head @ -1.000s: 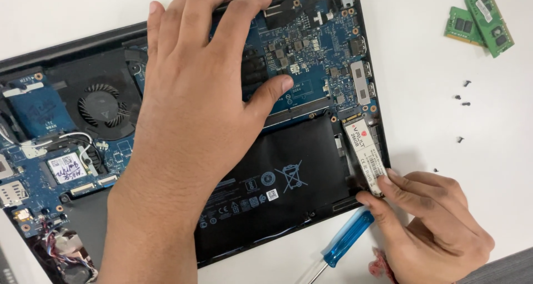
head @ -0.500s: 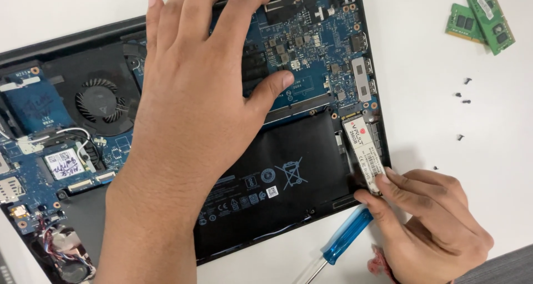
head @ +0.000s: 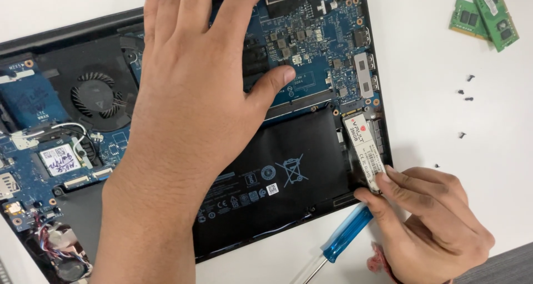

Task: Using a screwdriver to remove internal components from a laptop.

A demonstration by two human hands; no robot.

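An opened laptop [head: 83, 34] lies on a white table, its blue circuit board [head: 316, 34], black fan [head: 94, 95] and black battery [head: 288, 173] exposed. My left hand [head: 194, 95] lies flat across the board, thumb resting near the battery's upper edge. My right hand [head: 427, 223] pinches the near end of a slim white-labelled storage card [head: 363, 148] by the laptop's right edge. The card's far end sits at its slot beside the battery.
A blue-handled screwdriver [head: 344, 237] lies on the table just below the laptop, beside my right hand. Two green memory modules [head: 483, 15] rest at the top right. Several small black screws [head: 465, 98] are scattered right of the laptop.
The view has drifted slightly. Both hands hold about the same places, with my right fingers still on the end of the card.
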